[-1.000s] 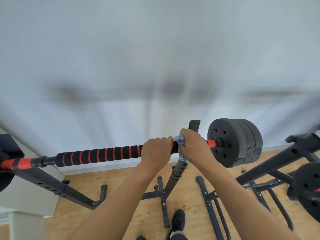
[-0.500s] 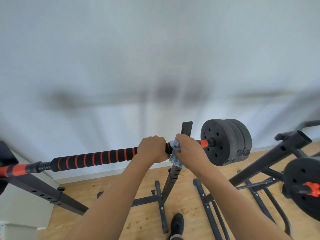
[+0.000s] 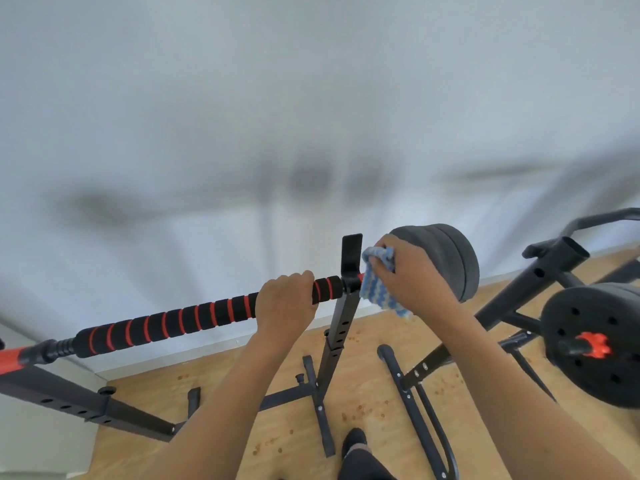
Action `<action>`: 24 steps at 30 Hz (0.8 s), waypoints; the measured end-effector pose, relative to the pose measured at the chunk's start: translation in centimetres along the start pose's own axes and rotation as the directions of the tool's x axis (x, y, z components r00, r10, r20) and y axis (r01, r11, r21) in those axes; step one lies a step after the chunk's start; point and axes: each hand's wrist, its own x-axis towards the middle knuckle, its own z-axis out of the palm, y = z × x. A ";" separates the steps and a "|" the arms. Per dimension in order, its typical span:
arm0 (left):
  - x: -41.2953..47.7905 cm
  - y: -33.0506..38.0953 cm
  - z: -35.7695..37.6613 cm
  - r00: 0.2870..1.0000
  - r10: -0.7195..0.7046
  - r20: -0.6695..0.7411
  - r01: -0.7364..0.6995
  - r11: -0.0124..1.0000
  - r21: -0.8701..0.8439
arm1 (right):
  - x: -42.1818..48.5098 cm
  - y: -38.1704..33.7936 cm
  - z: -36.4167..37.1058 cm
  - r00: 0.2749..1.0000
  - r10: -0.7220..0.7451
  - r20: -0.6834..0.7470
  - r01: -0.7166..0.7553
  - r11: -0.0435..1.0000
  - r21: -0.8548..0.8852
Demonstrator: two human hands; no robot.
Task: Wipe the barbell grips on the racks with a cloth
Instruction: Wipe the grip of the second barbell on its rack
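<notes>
A barbell with a black foam grip ringed in red lies across a black rack. My left hand is wrapped around the grip just left of the rack upright. My right hand holds a blue and white cloth against the bar's red section, right of the upright's hook and close to the black weight plates. The bar under the cloth is hidden.
A second rack with another loaded barbell's plate stands at the right. Black rack legs spread over the wooden floor, and my shoe is between them. A white wall is right behind the bar.
My right hand has slid the cloth to the right, from the grip's end past the upright hook toward the plates. My left hand has kept its hold on the grip.
</notes>
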 end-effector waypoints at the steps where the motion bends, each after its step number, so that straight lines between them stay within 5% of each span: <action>1: 0.0 0.0 -0.1 1.000 -0.003 0.006 0.003 1.000 -0.010 | -0.1 0.7 -1.1 0.999 0.028 -0.025 -0.027 0.999 0.020; 10: 0.0 -0.3 -0.1 0.994 0.054 -0.092 -0.064 0.991 -0.117 | 0.8 1.3 -1.9 0.998 -0.065 0.012 0.062 0.987 0.148; 15: 0.4 -0.2 -0.3 0.999 0.034 -0.029 -0.037 0.996 -0.081 | 1.9 2.5 0.3 0.936 -0.314 -0.159 0.313 0.949 -0.032; 19: 0.7 -0.1 -0.6 1.000 -0.015 0.016 0.015 0.999 -0.039 | 2.3 2.6 2.8 0.921 -0.378 0.094 0.388 0.908 -0.157; 21: 0.9 0.0 -0.8 0.998 -0.035 0.045 0.036 0.999 -0.017 | 2.4 2.7 3.3 0.913 -0.334 0.235 0.364 0.926 -0.099; 24: 1.4 0.1 -1.1 0.994 -0.076 0.078 0.080 0.996 -0.039 | 1.9 2.9 3.4 0.896 -0.360 0.260 0.355 0.932 0.067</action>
